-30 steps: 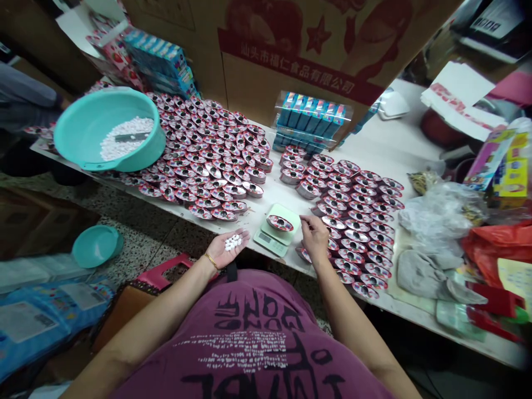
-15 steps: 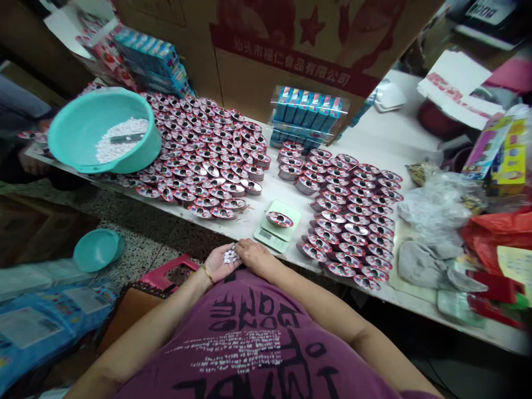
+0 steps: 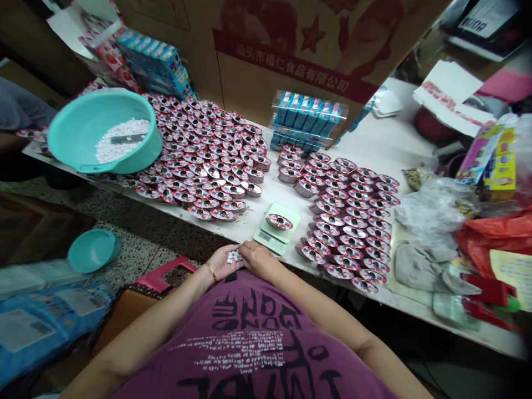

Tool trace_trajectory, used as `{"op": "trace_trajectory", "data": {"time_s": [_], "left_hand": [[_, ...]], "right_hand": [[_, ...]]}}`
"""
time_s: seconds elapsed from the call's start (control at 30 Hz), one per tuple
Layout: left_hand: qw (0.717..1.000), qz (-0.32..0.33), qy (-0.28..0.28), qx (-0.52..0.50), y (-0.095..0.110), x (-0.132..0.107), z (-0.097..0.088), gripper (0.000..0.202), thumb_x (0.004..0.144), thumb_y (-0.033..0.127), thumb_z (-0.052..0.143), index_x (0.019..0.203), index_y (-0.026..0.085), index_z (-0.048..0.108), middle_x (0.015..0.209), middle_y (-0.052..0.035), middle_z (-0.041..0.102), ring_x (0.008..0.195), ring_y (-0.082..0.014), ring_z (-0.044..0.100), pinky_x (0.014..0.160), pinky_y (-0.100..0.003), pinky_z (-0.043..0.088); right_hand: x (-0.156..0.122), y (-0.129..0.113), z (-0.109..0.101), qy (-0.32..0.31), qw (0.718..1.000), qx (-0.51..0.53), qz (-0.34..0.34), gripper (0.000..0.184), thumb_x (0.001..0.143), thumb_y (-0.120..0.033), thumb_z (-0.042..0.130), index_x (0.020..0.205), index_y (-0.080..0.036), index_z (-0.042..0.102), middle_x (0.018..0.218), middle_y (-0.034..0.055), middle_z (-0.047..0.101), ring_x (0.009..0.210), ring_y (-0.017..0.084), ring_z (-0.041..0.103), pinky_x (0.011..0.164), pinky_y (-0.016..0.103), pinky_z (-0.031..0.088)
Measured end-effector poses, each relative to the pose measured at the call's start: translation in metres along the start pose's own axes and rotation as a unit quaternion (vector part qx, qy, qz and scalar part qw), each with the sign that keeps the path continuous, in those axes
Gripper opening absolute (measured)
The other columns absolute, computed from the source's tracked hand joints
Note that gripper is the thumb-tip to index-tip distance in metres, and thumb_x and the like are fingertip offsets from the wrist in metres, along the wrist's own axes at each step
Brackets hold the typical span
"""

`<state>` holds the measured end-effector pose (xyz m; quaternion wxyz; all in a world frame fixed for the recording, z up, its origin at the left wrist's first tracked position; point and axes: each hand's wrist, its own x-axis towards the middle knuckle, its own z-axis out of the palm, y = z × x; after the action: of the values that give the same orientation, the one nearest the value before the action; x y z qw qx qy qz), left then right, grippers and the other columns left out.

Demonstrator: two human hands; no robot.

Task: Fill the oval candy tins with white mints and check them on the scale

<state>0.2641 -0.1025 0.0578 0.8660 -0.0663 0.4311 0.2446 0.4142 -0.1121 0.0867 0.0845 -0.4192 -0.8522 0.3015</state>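
Note:
My left hand [image 3: 221, 263], a bracelet at its wrist, is cupped palm up and holds several small white tablets [image 3: 234, 257]. The curled fingers of my right hand [image 3: 257, 259] meet the left palm at the edge of these tablets; whatever is between them is hidden. Just beyond my hands is a pale green digital scale [image 3: 270, 242], and on it rests one oval, red-patterned small box [image 3: 279, 221]. Many similar boxes with dark holes in their tops stand left of the scale [image 3: 199, 160] and in rows to its right [image 3: 353, 233].
A turquoise basin [image 3: 62, 138] with white tablets and a scoop [image 3: 127, 138] stands at the table's left. Blue packs [image 3: 307, 113] lean by a big carton [image 3: 249, 77]. A grey cloth [image 3: 415, 266] and plastic bags [image 3: 436, 205] lie right. Another person's leg [image 3: 22, 105] shows far left.
My hands stay together by my belly and have shifted very slightly to the right in view. The tablets remain in my left palm, and the box on the scale has not moved.

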Motion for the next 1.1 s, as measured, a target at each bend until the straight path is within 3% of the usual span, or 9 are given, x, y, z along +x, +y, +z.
{"op": "trace_trajectory", "data": {"time_s": [0.2, 0.3, 0.43, 0.6, 0.87, 1.1], "left_hand": [[1.0, -0.009, -0.007, -0.002, 0.0, 0.01, 0.018, 0.014, 0.074, 0.009, 0.044, 0.071, 0.005, 0.058, 0.062, -0.0084, 0.063, 0.058, -0.0128, 0.059, 0.063, -0.026, 0.049], [1.0, -0.008, -0.012, -0.002, 0.002, 0.011, 0.022, 0.017, 0.073, 0.01, 0.045, 0.078, 0.003, 0.06, 0.075, -0.0137, 0.065, 0.074, -0.0177, 0.061, 0.072, -0.029, 0.048], [1.0, -0.002, 0.007, -0.002, 0.007, 0.01, 0.018, 0.021, 0.073, 0.012, 0.045, 0.083, 0.002, 0.061, 0.083, -0.0172, 0.064, 0.083, -0.0216, 0.06, 0.074, -0.03, 0.049], [0.999, 0.031, 0.026, -0.031, 0.011, 0.006, 0.007, 0.02, 0.073, 0.011, 0.045, 0.082, 0.003, 0.061, 0.083, -0.0169, 0.064, 0.084, -0.0209, 0.06, 0.075, -0.03, 0.049], [0.996, 0.051, 0.041, -0.054, 0.01, 0.001, 0.002, 0.019, 0.073, 0.01, 0.045, 0.081, 0.003, 0.061, 0.083, -0.0176, 0.064, 0.085, -0.0214, 0.06, 0.074, -0.03, 0.05], [0.997, 0.049, 0.029, -0.048, 0.01, 0.001, 0.001, 0.02, 0.073, 0.011, 0.045, 0.082, 0.003, 0.061, 0.084, -0.0174, 0.064, 0.085, -0.0219, 0.06, 0.074, -0.031, 0.05]], "right_hand": [[-0.009, 0.015, -0.007, 0.086, 0.987, 0.135, 0.025, 0.013, 0.076, -0.013, 0.047, 0.084, -0.016, 0.056, 0.079, 0.0027, 0.053, 0.075, 0.011, 0.049, 0.068, 0.021, 0.039], [-0.017, 0.036, -0.018, 0.177, 0.965, 0.174, 0.088, 0.012, 0.074, -0.014, 0.048, 0.081, -0.016, 0.057, 0.074, 0.0019, 0.054, 0.071, 0.011, 0.05, 0.065, 0.021, 0.04], [-0.026, 0.073, -0.037, 0.254, 0.94, 0.117, 0.198, 0.011, 0.071, -0.016, 0.049, 0.076, -0.016, 0.059, 0.072, 0.0028, 0.055, 0.066, 0.012, 0.05, 0.062, 0.022, 0.04], [-0.026, 0.097, -0.046, 0.232, 0.936, 0.025, 0.263, 0.015, 0.07, -0.017, 0.047, 0.076, -0.017, 0.061, 0.073, 0.0033, 0.056, 0.067, 0.013, 0.051, 0.063, 0.023, 0.038], [-0.018, 0.096, -0.04, 0.184, 0.942, -0.034, 0.28, 0.02, 0.073, -0.018, 0.044, 0.08, -0.017, 0.062, 0.081, 0.0053, 0.057, 0.073, 0.014, 0.051, 0.067, 0.024, 0.037], [-0.018, 0.097, -0.039, 0.203, 0.941, -0.02, 0.27, 0.019, 0.071, -0.016, 0.045, 0.076, -0.018, 0.063, 0.079, 0.0045, 0.058, 0.072, 0.014, 0.052, 0.066, 0.025, 0.039]]}}
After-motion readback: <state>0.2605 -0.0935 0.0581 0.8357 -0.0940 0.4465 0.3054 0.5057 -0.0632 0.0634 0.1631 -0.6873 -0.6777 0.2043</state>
